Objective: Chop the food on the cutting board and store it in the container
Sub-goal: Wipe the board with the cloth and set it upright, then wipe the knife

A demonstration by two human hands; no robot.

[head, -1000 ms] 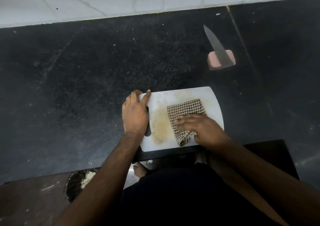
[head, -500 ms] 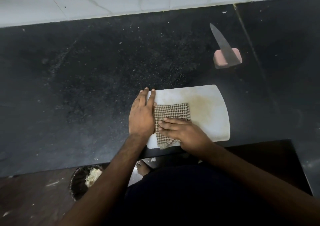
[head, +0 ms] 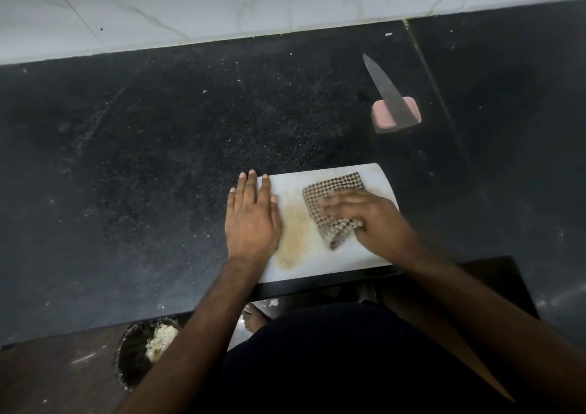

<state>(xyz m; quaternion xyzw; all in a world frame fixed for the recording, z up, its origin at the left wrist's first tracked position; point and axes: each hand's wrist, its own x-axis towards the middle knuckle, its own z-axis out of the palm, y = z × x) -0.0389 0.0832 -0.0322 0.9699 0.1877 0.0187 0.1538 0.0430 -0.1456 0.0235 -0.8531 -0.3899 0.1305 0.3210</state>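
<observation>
A white cutting board [head: 320,263] lies on the black counter near its front edge, with a yellowish smear [head: 296,236] on its left half. My left hand [head: 252,220] lies flat on the board's left edge, fingers straight. My right hand [head: 367,218] presses a checkered cloth [head: 333,188] onto the board's right half, with the cloth bunched under the palm. No food pieces show on the board. A knife [head: 385,88] rests at the back right, its blade lying over a pink block [head: 385,118].
White crumbs are scattered over the black counter [head: 158,160] behind and left of the board. A white tiled wall [head: 190,4] runs along the back. Below the counter edge at the lower left sits a dark bin [head: 134,355] holding pale scraps.
My right hand has slid the cloth from the board's left side, next to my left hand, over to the right half. The yellowish smear shows again. My left hand stays on the left edge.
</observation>
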